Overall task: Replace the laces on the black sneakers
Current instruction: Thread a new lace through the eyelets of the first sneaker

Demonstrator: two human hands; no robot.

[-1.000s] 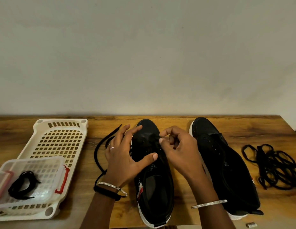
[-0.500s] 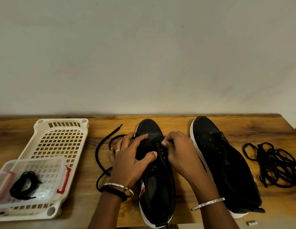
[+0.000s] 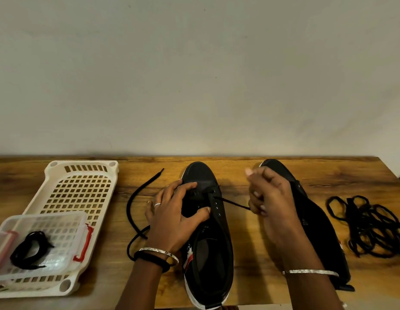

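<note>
Two black sneakers stand toe-away on the wooden table. My left hand grips the left sneaker near its front eyelets, thumb across the tongue. A black lace comes out of an eyelet on that shoe's right side and runs taut to my right hand, which pinches it. The lace's other end trails in a loop on the table left of the shoe. The right sneaker lies partly hidden behind my right hand and forearm.
A tangle of black laces lies at the table's right end. At the left stands a white perforated basket with a clear red-clipped box holding a coiled black lace. A plain wall rises behind the table.
My right hand has moved away to the right from the shoe's eyelets, drawing the lace out taut. My left hand has stayed on the left sneaker.
</note>
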